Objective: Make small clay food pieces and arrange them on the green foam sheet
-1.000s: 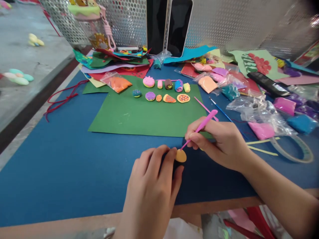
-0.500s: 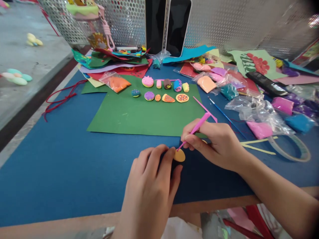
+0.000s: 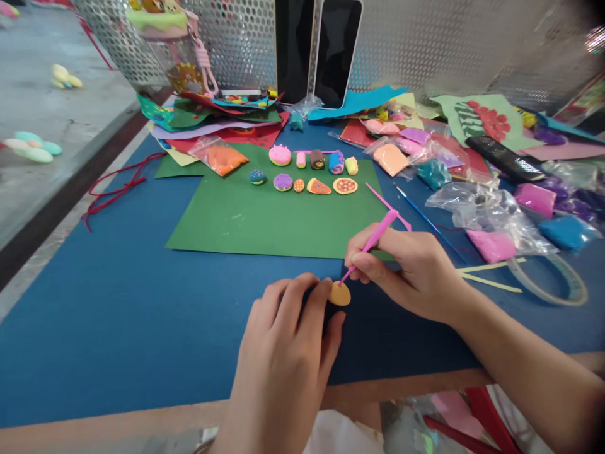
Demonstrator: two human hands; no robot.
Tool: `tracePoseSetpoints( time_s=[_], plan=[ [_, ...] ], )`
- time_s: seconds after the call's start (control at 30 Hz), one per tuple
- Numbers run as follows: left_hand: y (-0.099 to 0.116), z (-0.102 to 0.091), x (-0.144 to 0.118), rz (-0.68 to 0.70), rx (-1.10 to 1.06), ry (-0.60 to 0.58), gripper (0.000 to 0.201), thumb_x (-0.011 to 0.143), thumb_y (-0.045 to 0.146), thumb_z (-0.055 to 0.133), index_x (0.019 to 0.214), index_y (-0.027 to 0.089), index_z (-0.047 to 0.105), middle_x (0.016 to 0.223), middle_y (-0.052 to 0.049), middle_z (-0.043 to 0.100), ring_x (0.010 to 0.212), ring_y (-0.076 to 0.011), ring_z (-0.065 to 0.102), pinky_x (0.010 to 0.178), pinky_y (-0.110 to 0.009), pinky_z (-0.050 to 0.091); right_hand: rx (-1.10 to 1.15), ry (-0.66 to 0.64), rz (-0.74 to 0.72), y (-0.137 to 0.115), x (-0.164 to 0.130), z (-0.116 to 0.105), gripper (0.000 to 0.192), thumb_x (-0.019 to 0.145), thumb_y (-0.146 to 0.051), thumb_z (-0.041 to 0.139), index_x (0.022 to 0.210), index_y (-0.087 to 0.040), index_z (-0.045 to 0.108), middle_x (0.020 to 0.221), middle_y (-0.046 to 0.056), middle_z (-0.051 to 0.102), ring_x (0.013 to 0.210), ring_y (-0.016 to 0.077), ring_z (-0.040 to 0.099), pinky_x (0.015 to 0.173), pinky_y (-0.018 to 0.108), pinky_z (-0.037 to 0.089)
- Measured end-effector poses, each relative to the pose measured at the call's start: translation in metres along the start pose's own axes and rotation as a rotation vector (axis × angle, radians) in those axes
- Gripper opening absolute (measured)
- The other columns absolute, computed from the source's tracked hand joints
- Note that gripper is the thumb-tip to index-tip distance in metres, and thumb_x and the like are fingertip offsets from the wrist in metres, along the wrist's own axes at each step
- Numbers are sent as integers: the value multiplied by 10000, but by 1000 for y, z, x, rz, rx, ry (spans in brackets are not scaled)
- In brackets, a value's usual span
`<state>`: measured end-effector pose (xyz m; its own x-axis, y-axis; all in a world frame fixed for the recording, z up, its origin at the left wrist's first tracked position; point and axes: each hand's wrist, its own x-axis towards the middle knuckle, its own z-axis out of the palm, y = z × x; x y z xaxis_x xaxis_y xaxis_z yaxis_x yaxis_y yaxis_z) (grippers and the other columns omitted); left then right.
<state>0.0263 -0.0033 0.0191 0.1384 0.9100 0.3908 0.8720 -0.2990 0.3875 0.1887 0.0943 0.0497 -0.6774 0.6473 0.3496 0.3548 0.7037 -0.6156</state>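
A small flat yellow-orange clay disc (image 3: 340,294) lies on the blue table in front of me. My left hand (image 3: 288,340) holds it at its left side, the index fingertip on the edge and the thumb bent below. Pinched between thumb and fingers of my right hand (image 3: 406,268) is a pink modelling tool (image 3: 378,236), tilted, with its thin tip on the disc's upper part. Beyond my hands, on a green paper sheet (image 3: 265,224), sit two rows of tiny clay foods, among them a round pizza (image 3: 345,185), a pizza slice (image 3: 319,186) and a pink cake (image 3: 280,155).
Another pink tool (image 3: 388,207) and a blue paintbrush (image 3: 428,217) lie right of the clay foods. Bags of clay (image 3: 491,244) and a tape ring (image 3: 574,287) are at the right. Phones (image 3: 336,53) lean on a perforated metal panel behind. Red string (image 3: 113,188) lies left.
The tool's tip has shifted slightly to the right on the disc. My left hand stays almost still at the disc's edge.
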Motion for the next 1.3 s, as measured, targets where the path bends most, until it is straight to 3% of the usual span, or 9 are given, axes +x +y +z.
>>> tracePoseSetpoints(
  time_s=[0.4,1.3],
  plan=[
    [-1,0,-1,6,1,-4,250,866,208,548,1107,147,579,1047,-84,605,913,-223,527,753,-390,485,18,-10,-8,1,0,0,159,936,-237,437,807,-205,523,725,0,606,579,83,583,561,164,461],
    [1,0,2,5,-12,6,227,862,202,558,1080,152,592,1029,-72,610,896,-219,520,737,-381,463,51,-28,-64,-2,1,-2,151,916,-200,471,777,-180,528,699,-11,595,598,77,559,571,160,432]
  ],
)
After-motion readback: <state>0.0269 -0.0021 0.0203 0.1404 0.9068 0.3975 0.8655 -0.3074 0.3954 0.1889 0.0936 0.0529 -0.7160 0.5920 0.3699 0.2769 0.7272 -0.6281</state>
